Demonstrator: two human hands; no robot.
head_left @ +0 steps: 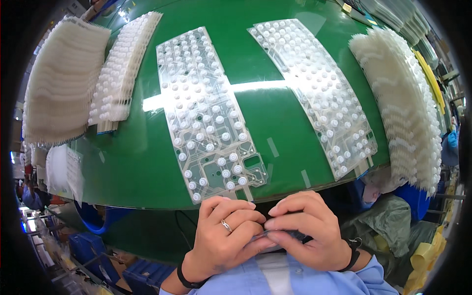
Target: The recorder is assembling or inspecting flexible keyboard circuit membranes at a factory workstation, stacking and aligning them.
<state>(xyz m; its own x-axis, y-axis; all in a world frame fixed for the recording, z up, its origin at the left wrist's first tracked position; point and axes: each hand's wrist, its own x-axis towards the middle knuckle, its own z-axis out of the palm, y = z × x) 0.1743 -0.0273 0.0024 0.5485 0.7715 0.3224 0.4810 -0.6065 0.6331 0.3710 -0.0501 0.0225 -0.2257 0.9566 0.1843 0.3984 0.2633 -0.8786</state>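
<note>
1. Clearly, the middle keypad sheet [199,110] lies at eleven o'clock, its long axis running from eleven to five, its narrow tail [247,193] pointing nearly to six.
2. At six o'clock, the left hand [228,231] pinches a thin see-through piece [291,233]; fingers hide its long axis.
3. Just beside, the right hand [312,226] pinches it too.
4. The glossy green table [132,162] bears a left stack [61,88] at ten and a right stack [405,113] towards three.
5. Beyond its near edge: a blue bin [101,223] at eight, crumpled plastic [383,221] at four.
</note>
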